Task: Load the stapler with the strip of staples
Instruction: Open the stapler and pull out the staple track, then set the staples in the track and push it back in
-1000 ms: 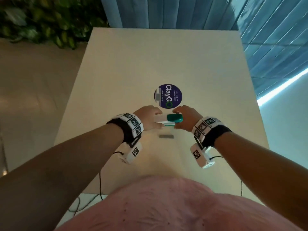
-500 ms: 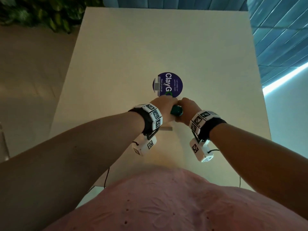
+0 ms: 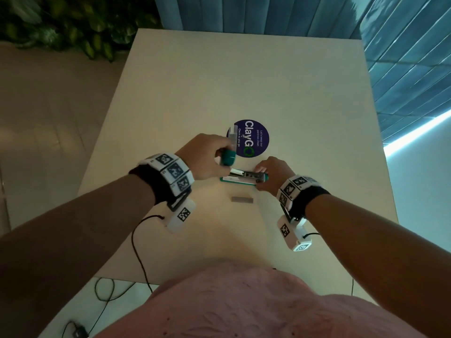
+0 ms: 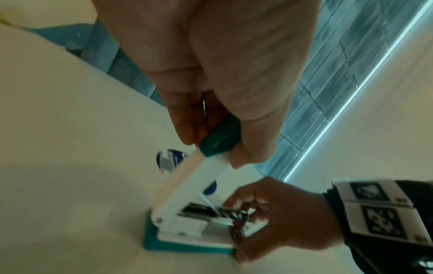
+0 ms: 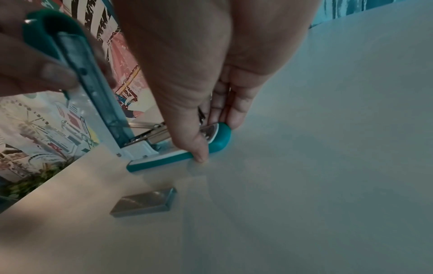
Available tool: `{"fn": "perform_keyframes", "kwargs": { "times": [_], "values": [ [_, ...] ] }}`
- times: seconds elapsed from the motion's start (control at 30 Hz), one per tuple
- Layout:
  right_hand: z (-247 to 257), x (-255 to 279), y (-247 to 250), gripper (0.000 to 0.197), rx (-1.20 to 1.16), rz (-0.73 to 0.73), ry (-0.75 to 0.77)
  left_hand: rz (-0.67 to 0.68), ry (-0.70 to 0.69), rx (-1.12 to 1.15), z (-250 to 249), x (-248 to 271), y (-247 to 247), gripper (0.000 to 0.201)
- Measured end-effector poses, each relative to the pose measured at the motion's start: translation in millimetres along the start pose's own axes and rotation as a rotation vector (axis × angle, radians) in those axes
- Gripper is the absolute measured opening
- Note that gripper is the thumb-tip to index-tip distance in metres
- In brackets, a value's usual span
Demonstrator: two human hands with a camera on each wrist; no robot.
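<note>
A teal and white stapler (image 3: pixel 240 178) lies on the table with its top cover (image 3: pixel 227 159) swung up. My left hand (image 3: pixel 207 156) pinches the teal tip of that cover (image 4: pixel 219 138) and holds it raised. My right hand (image 3: pixel 269 173) grips the front end of the stapler's base (image 5: pixel 218 142), thumb and fingers on either side. The metal staple channel (image 4: pixel 211 211) lies exposed between cover and base. The grey strip of staples (image 3: pixel 241 199) rests loose on the table just in front of the stapler, also in the right wrist view (image 5: pixel 145 204).
A round blue "ClayGO" sticker (image 3: pixel 251 139) sits on the beige table (image 3: pixel 244 81) behind the stapler. Blue panelled walls stand at the back and right, plants at the far left. Cables hang off the near table edge (image 3: pixel 139 259).
The stapler was closed between both hands. My left hand has lifted the cover up and to the left, and my right hand has stayed on the base's front end.
</note>
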State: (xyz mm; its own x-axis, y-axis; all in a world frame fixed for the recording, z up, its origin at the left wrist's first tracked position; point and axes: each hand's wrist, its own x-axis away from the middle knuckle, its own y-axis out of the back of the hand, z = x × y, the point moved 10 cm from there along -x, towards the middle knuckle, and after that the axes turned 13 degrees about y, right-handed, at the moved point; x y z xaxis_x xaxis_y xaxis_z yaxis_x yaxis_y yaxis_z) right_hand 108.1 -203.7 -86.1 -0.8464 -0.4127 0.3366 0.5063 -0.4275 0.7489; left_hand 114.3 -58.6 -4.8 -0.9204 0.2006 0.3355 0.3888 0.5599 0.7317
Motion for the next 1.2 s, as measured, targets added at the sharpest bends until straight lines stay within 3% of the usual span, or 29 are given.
{"fn": "perform_keyframes", "kwargs": {
  "times": [0.23,0.43,0.73,0.83,0.9,0.97,1.07,1.2],
  "values": [
    [-3,4,0,0.033,-0.031,-0.052,0.022,-0.052,0.095,-0.050,56,11,35,0.027],
    [-4,4,0,0.034,-0.034,-0.051,0.034,-0.024,0.214,-0.107,109,12,16,0.030],
    [-6,4,-1,0.034,-0.041,-0.055,0.051,-0.108,0.222,0.016,135,12,-1,0.033],
    [-6,5,-3,0.043,-0.003,-0.056,0.037,-0.108,0.234,0.014,138,11,-1,0.033],
    [9,12,1,0.053,0.035,-0.119,0.094,-0.098,0.235,0.005,139,10,-2,0.033],
    [39,22,1,0.051,0.079,-0.162,0.251,-0.096,0.231,0.002,140,9,-2,0.033],
    [69,37,-31,0.046,0.181,-0.002,0.420,-0.110,0.228,0.008,141,9,-2,0.032],
    [55,43,-65,0.040,0.177,0.098,0.363,-0.120,0.234,0.009,142,7,-2,0.033]
  ]
}}
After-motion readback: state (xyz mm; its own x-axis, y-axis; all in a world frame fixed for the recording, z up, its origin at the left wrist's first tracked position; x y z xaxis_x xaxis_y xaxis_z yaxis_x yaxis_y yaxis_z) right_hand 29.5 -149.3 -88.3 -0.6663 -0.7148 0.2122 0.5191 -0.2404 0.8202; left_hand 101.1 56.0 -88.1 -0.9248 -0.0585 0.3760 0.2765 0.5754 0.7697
